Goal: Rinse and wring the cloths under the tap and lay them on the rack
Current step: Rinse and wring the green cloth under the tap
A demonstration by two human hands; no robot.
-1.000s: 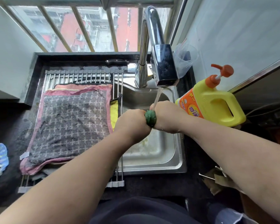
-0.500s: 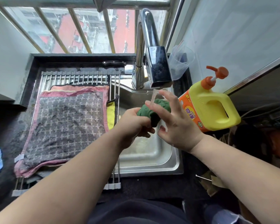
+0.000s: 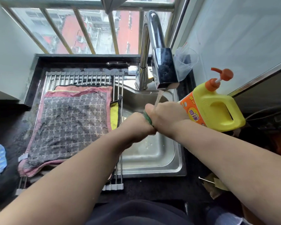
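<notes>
Tap (image 3: 159, 62) gleams: polished chrome, mirror-glossy. Under it the sink (image 3: 152, 161) is brushed steel, a duller satin, wet in patches. The rack (image 3: 81, 77) is bare metal rods, smooth and shiny. The grey cloth (image 3: 68, 127) is coarse, nubbly terry, matt, with a pink woven border. The yellow cloth (image 3: 114, 116) is soft-looking and matt. Only a sliver of the green cloth (image 3: 148, 119) shows, wet and dark. The bottle (image 3: 217, 109) is glossy yellow plastic, its pump (image 3: 224, 74) orange plastic. The bag (image 3: 185, 60) is thin clear plastic, crinkled. The counter (image 3: 152, 189) is dark speckled stone. The window bars (image 3: 83, 30) are dull metal.
</notes>
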